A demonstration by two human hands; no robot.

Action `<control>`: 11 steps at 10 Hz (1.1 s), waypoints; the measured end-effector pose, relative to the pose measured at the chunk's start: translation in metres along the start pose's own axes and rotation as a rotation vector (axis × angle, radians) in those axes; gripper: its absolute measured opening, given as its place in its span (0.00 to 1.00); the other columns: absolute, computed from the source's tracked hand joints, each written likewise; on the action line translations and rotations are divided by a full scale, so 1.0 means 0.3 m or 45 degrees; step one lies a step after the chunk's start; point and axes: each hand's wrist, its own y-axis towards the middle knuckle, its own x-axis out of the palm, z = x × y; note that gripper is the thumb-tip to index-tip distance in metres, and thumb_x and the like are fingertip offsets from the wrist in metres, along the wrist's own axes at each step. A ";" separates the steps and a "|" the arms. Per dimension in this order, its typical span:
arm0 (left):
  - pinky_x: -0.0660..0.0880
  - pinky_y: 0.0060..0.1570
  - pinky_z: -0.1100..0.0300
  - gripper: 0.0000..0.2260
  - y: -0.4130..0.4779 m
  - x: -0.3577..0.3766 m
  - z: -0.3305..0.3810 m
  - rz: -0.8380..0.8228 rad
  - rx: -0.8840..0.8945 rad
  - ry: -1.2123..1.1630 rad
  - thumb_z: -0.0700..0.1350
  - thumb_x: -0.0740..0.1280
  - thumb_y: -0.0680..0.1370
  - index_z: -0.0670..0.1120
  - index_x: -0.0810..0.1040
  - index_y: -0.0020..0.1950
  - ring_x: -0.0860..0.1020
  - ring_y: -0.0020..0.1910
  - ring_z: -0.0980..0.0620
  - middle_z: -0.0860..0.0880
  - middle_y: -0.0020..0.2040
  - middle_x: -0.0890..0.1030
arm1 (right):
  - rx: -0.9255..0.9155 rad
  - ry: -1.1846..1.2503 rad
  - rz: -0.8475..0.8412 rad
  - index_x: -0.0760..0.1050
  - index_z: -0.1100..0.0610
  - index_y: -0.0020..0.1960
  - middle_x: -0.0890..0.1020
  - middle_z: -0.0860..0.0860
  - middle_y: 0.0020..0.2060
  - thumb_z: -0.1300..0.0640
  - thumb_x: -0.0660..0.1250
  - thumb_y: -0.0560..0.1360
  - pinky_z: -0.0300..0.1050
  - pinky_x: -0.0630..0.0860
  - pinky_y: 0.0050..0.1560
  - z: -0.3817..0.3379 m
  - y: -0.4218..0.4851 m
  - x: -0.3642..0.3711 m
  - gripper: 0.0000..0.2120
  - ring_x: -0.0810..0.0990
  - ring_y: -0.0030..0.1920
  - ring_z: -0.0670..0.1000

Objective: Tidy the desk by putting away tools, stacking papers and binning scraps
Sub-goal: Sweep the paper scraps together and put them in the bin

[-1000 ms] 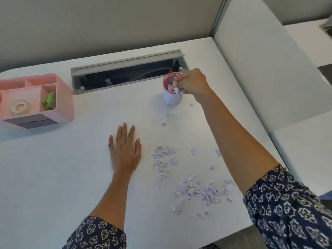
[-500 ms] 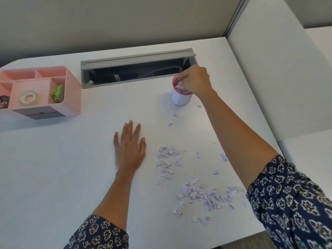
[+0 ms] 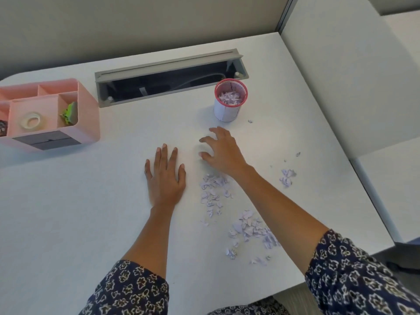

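Our left hand (image 3: 164,176) lies flat on the counter (image 3: 68,201), probably as a brace, while our right hand (image 3: 221,152), spread and empty, is poised between the scraps (image 3: 213,189) and the cup (image 3: 229,103) collecting them.

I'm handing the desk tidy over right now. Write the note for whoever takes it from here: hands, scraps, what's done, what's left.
Left hand: open, flat on the desk, empty.
Right hand: open, fingers spread, empty, between the mesh cup and the nearest scrap pile.
Done: some purple scraps are in the cup; tape roll sits in the pink organiser.
Left: bin the nearest pile, the larger pile near the front edge, the small cluster further right and stray bits.
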 end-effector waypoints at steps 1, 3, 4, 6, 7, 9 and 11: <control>0.48 0.75 0.45 0.25 0.001 0.001 0.001 0.000 0.002 -0.008 0.55 0.48 0.81 0.51 0.59 0.77 0.52 0.78 0.51 0.49 0.79 0.56 | 0.021 -0.124 -0.026 0.73 0.51 0.67 0.62 0.58 0.75 0.41 0.59 0.78 0.61 0.58 0.73 0.015 -0.028 0.055 0.22 0.55 0.76 0.63; 0.50 0.75 0.44 0.23 -0.002 0.002 0.001 -0.001 0.000 0.010 0.53 0.52 0.81 0.51 0.59 0.77 0.54 0.78 0.50 0.48 0.79 0.56 | -0.042 0.086 0.022 0.74 0.55 0.67 0.63 0.58 0.75 0.40 0.58 0.79 0.57 0.57 0.75 -0.017 -0.162 0.109 0.24 0.55 0.77 0.60; 0.49 0.75 0.44 0.24 -0.003 0.002 0.001 -0.012 0.003 0.008 0.53 0.52 0.82 0.51 0.58 0.78 0.52 0.78 0.50 0.48 0.79 0.55 | -0.140 0.077 -0.123 0.67 0.52 0.73 0.55 0.55 0.78 0.33 0.59 0.75 0.55 0.47 0.77 -0.043 -0.283 0.131 0.33 0.48 0.78 0.55; 0.47 0.75 0.44 0.24 -0.006 0.000 0.002 -0.018 0.010 -0.003 0.53 0.52 0.82 0.50 0.58 0.78 0.51 0.78 0.50 0.48 0.79 0.55 | -0.421 -0.172 -0.131 0.64 0.47 0.75 0.56 0.57 0.78 0.34 0.58 0.75 0.60 0.47 0.76 -0.016 -0.431 0.212 0.32 0.51 0.78 0.59; 0.47 0.75 0.44 0.24 -0.007 -0.001 0.003 -0.022 0.013 -0.004 0.53 0.52 0.82 0.50 0.58 0.78 0.51 0.78 0.50 0.48 0.79 0.55 | -0.540 -0.247 -0.041 0.67 0.50 0.73 0.62 0.58 0.76 0.45 0.58 0.80 0.61 0.57 0.74 0.021 -0.462 0.234 0.23 0.59 0.76 0.60; 0.46 0.75 0.44 0.24 -0.009 -0.004 0.002 -0.030 0.010 0.009 0.53 0.50 0.82 0.50 0.58 0.78 0.50 0.78 0.50 0.48 0.79 0.54 | -0.447 -0.344 0.173 0.73 0.56 0.69 0.70 0.60 0.71 0.62 0.65 0.76 0.60 0.65 0.71 0.155 -0.498 0.190 0.21 0.67 0.72 0.61; 0.46 0.75 0.44 0.24 -0.011 -0.003 0.002 -0.023 0.016 0.007 0.53 0.50 0.82 0.50 0.58 0.78 0.50 0.78 0.50 0.48 0.79 0.54 | 0.346 -0.002 0.457 0.68 0.51 0.73 0.65 0.57 0.74 0.46 0.59 0.80 0.60 0.59 0.74 0.251 -0.513 0.027 0.23 0.61 0.75 0.59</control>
